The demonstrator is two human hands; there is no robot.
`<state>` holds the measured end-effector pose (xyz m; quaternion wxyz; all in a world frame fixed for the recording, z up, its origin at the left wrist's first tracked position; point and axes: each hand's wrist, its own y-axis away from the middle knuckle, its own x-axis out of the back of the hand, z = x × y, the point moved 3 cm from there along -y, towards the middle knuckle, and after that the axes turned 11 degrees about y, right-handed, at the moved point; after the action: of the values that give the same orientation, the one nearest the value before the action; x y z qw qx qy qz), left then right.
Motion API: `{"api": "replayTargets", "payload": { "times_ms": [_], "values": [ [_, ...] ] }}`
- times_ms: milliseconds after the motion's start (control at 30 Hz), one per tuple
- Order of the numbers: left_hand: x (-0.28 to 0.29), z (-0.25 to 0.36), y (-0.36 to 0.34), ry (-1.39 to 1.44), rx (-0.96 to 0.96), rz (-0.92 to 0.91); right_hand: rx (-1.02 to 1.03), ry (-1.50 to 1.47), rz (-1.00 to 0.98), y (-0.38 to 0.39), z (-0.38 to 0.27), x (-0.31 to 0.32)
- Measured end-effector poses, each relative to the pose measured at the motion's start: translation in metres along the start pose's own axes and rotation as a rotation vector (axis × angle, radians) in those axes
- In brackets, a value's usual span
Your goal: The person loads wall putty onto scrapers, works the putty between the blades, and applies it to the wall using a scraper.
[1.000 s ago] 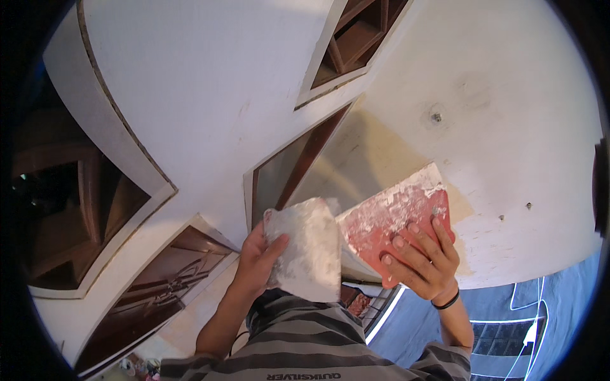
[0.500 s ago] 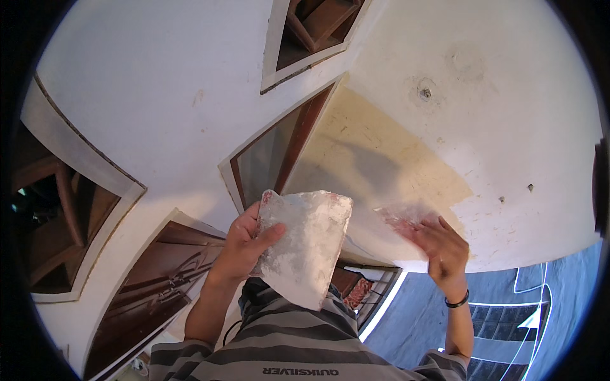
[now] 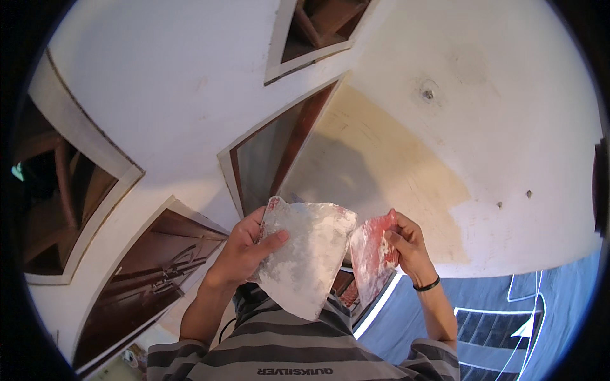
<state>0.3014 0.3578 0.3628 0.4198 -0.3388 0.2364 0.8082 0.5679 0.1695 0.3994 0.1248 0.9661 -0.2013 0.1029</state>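
My left hand (image 3: 248, 249) grips a flat putty spreader (image 3: 307, 257) by its left edge, thumb on top. Whitish-grey putty coats nearly all of its face, with traces of red at the upper corners. Pinched between the thumb and fingers of my right hand (image 3: 412, 249) is a red putty spreader (image 3: 373, 254), streaked with white. Its left edge is close against the right edge of the coated one; whether they touch I cannot tell. Both spreaders are in front of my striped shirt.
Ahead rises a white wall (image 3: 406, 44) with a yellowish patch (image 3: 381, 136) and a metal stub (image 3: 429, 94). Wood-framed openings (image 3: 273, 149) cut the white wall at the left. A blue-grey surface (image 3: 483, 292) with thin white lines shows at lower right.
My right hand has come away from the wall and moved left and down, bringing the red spreader beside the coated one. My left hand keeps its hold, slightly lower.
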Motion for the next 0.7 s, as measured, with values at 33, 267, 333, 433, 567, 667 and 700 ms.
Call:
{"api": "replayTargets", "payload": {
  "times_ms": [33,267,333,433,567,667,700],
  "values": [
    [0.003,0.001,0.002,-0.006,0.029,0.014,0.001,0.002,-0.01,0.004,0.004,0.007],
    [0.003,0.011,0.008,-0.252,-0.018,0.072,0.139,0.249,0.171,0.012,-0.063,0.025],
    [0.002,0.011,0.007,-0.256,-0.016,0.068,0.176,0.33,0.191,0.009,-0.084,0.02],
    [-0.005,0.012,0.006,-0.249,-0.019,0.038,0.19,0.485,0.189,0.009,-0.101,0.027],
    [-0.01,0.012,0.001,-0.279,-0.006,-0.002,0.199,0.577,0.166,0.004,-0.106,0.028],
    [-0.009,0.01,0.0,-0.265,-0.009,0.003,0.224,0.66,0.151,0.0,-0.107,0.028],
    [-0.009,0.01,-0.001,-0.264,-0.008,0.009,0.223,0.659,0.145,-0.003,-0.107,0.027]
  ]
}}
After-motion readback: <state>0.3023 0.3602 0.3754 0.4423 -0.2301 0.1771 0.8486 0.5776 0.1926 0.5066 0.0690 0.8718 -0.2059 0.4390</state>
